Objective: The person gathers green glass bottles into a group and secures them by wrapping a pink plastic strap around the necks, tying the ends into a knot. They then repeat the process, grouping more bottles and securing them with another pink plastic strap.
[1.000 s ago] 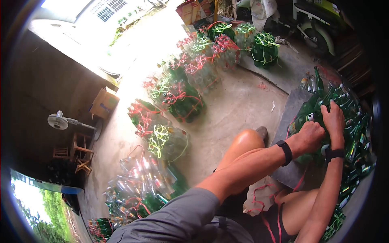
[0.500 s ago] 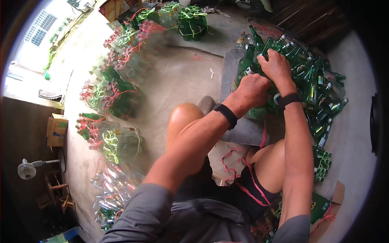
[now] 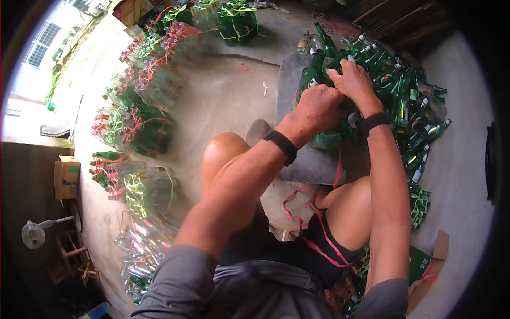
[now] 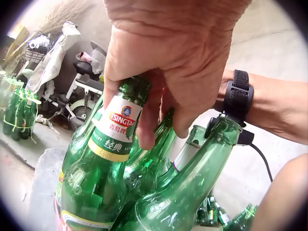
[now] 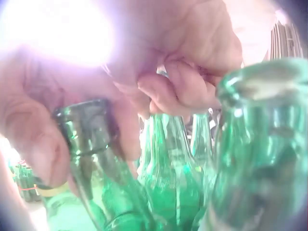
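I sit on the ground with a bunch of upright green glass bottles (image 3: 325,139) on a grey slab (image 3: 308,166) in front of my knees. My left hand (image 3: 316,109) curls round the bottle necks (image 4: 122,120), one of them with a white and green label. My right hand (image 3: 353,80) lies over the bottle tops just beyond it, fingers curled among the necks (image 5: 173,144). The two hands touch. Red string (image 3: 319,242) trails over my lap.
A pile of loose green bottles (image 3: 411,95) lies right of the slab. Tied bundles of green and clear bottles (image 3: 141,130) line the concrete floor to the left and far side (image 3: 236,21). A cardboard box (image 3: 66,175) and a fan (image 3: 32,234) stand at the far left.
The head view has swung right and down toward the bottles. Both hands have stayed on the same bunch of necks, and the left hand has closed up against the right.
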Available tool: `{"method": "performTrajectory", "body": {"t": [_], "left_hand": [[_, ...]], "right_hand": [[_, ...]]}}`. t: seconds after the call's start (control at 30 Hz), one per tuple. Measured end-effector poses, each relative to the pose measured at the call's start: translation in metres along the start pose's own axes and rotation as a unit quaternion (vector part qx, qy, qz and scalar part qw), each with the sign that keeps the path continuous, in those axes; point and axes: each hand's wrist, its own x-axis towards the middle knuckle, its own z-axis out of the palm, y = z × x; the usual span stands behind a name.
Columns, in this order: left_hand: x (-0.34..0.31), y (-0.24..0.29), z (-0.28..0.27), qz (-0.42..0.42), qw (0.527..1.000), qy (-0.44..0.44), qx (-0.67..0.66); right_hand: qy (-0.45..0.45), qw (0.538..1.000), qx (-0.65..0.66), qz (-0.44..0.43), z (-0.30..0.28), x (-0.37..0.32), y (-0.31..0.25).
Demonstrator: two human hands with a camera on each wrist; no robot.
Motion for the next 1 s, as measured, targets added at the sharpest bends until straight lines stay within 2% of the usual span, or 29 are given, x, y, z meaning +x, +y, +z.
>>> {"method": "performTrajectory", "body": {"t": [0.1,0.17,0.3,0.6,0.67,0.73,0.8,1.0], "left_hand": [[0.003,-0.004,0.0,0.003,1.0,0.0,-0.006],[0.006,-0.003,0.0,0.002,1.0,-0.006,-0.007],[0.007,-0.006,-0.004,0.001,1.0,-0.003,-0.014],[0.007,-0.005,-0.006,-0.037,0.999,-0.014,-0.015],[0.005,-0.005,-0.006,-0.042,0.999,-0.016,-0.016],[0.005,-0.005,-0.004,-0.045,0.998,-0.01,-0.034],[0.006,-0.007,-0.002,-0.04,0.999,-0.004,-0.03],[0.009,-0.008,-0.001,-0.03,0.999,0.007,-0.037]], "right_hand": [[0.015,1.0,0.0,-0.021,0.003,0.005,0.002],[-0.026,1.0,0.005,-0.014,-0.002,0.007,0.002],[-0.009,1.0,0.012,-0.021,0.006,0.011,0.01],[-0.065,0.996,0.029,-0.045,-0.017,-0.001,-0.002],[-0.073,0.994,0.07,-0.031,-0.021,-0.003,-0.003],[-0.072,0.995,0.053,-0.047,-0.015,-0.003,-0.001],[-0.031,0.998,0.05,-0.014,-0.006,-0.004,-0.001],[-0.08,0.995,0.042,-0.037,-0.003,0.016,-0.001]]}}
